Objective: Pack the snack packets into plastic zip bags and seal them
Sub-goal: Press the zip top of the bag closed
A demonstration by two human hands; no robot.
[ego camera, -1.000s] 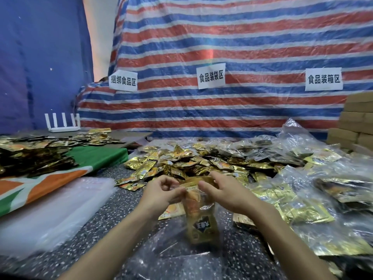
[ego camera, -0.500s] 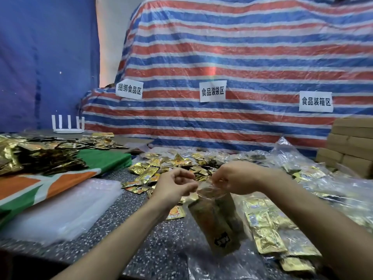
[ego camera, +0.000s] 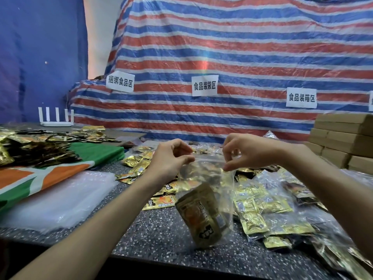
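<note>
A clear plastic zip bag [ego camera: 210, 201] hangs above the speckled table [ego camera: 161, 235] with gold snack packets [ego camera: 203, 217] inside it, tilted. My left hand [ego camera: 168, 158] pinches the left end of the bag's zip strip. At the right end, my right hand [ego camera: 248, 151] pinches the same strip between thumb and fingers. The strip runs taut between both hands. Loose gold packets [ego camera: 139, 164] lie on the table behind the bag.
Filled zip bags [ego camera: 272, 209] pile up at the right. A stack of empty clear bags [ego camera: 58, 197] lies at the left, beside a green and orange cloth [ego camera: 40, 174] with more packets. Cardboard boxes [ego camera: 343, 138] stand at the far right. A striped tarp hangs behind.
Both hands have lifted the bag off the table and moved apart along its top edge. The packets now hang lower inside the bag.
</note>
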